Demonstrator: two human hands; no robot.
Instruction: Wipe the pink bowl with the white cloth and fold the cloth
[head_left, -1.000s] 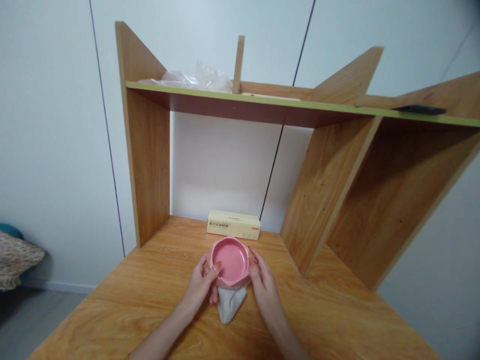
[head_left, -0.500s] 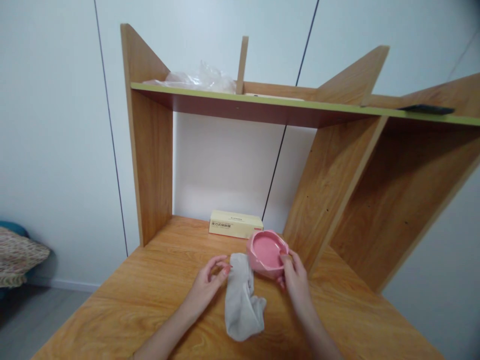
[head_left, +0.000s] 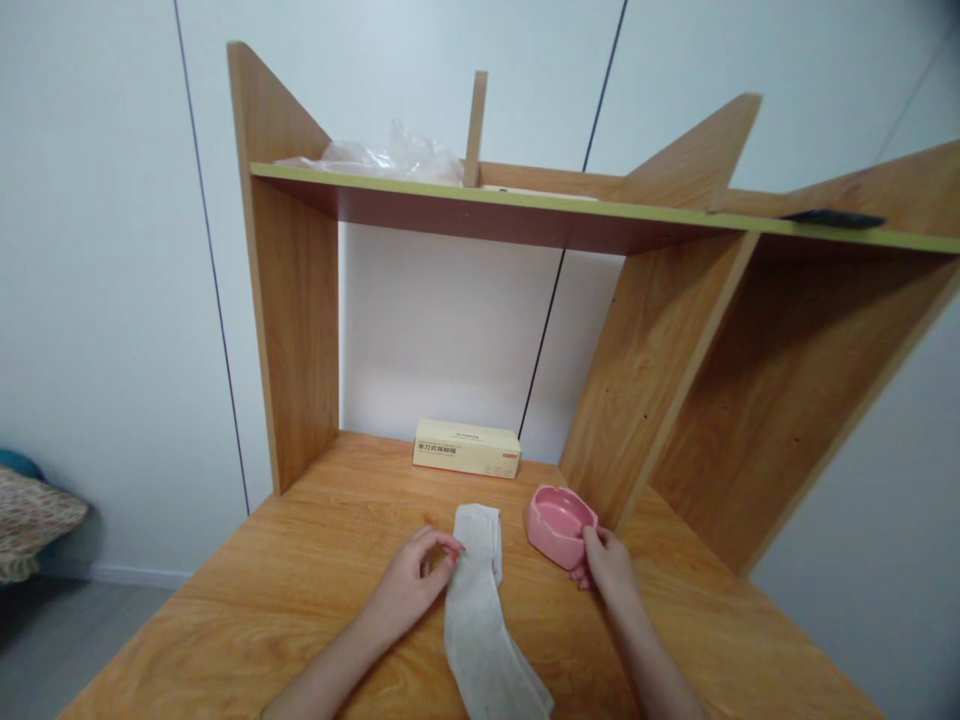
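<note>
A pair of grey socks lies lengthwise on the wooden desk, the upper end folded in layers and the lower end running out of the bottom of the view. At its left edge is my left hand, thumb and forefinger pinched together on the fabric. To the right of the socks, my right hand grips the near right rim of a pink faceted ashtray, thumb inside and fingers outside underneath. The ashtray's hollow shows nothing in it. It is slightly tilted, and whether it touches the desk I cannot tell.
A cream cling-film box stands at the back of the desk. Wooden uprights and a shelf frame the desk. On the shelf lie a clear plastic bag and a dark flat object. Patterned fabric is at far left.
The ashtray has moved right and down, away from the socks. The socks' lower end has spread out toward me. My left fingers have come onto the fabric's edge.
</note>
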